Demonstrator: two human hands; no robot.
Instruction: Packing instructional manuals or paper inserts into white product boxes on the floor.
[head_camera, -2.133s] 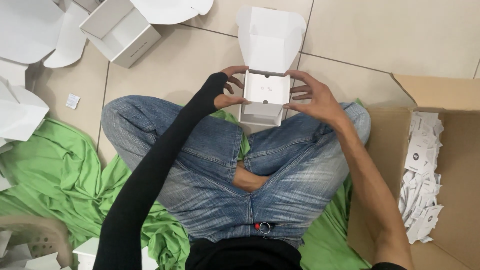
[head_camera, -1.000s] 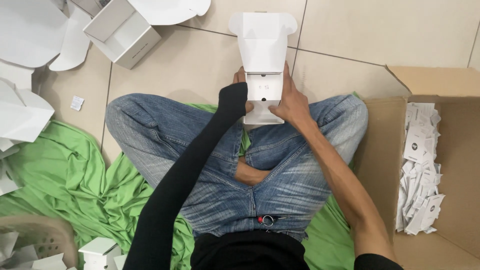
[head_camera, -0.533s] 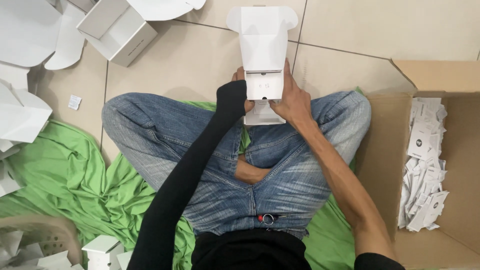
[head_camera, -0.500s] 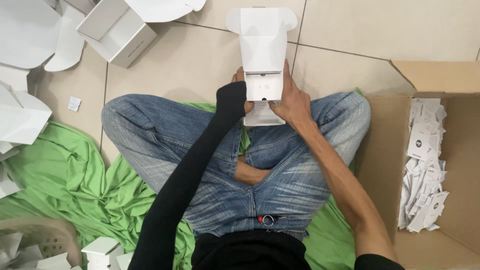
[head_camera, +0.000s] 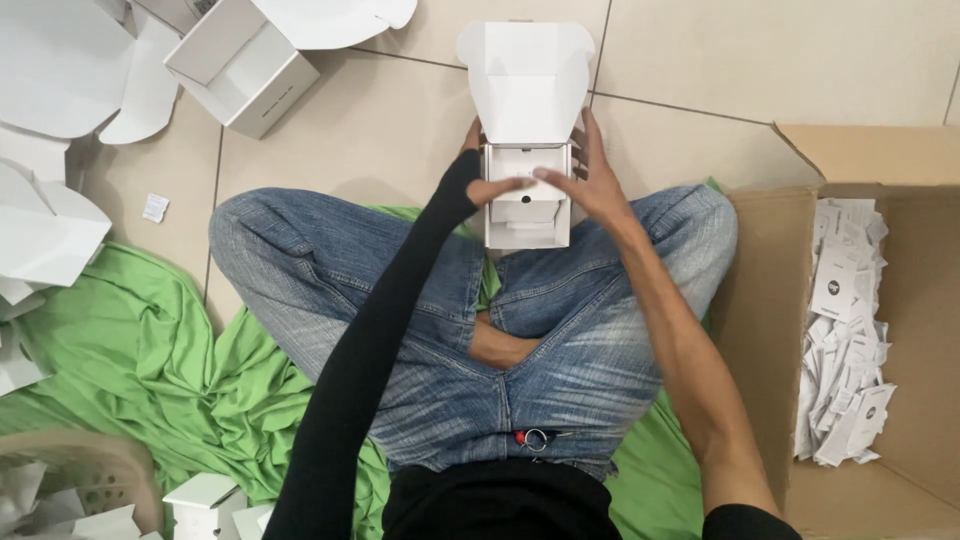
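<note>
Both hands, left (head_camera: 492, 188) and right (head_camera: 588, 180), clamp the open box (head_camera: 527, 195), thumbs pressing its insert down; lid (head_camera: 527, 78) folds over next, I'd guess.

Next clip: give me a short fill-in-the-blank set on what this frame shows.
1. Both hands hold a small ____ box with its lid flap open.
2. The left hand wears a ____ sleeve.
3. The brown cardboard carton of packets sits on the person's ____ side.
4. The person sits on a ____ cloth.

Missing words: white; black; right; green

box (head_camera: 527, 200): matt white card | carton (head_camera: 760, 300): rough brown cardboard | cloth (head_camera: 140, 350): smooth green fabric | floor (head_camera: 760, 60): glossy tile
</note>
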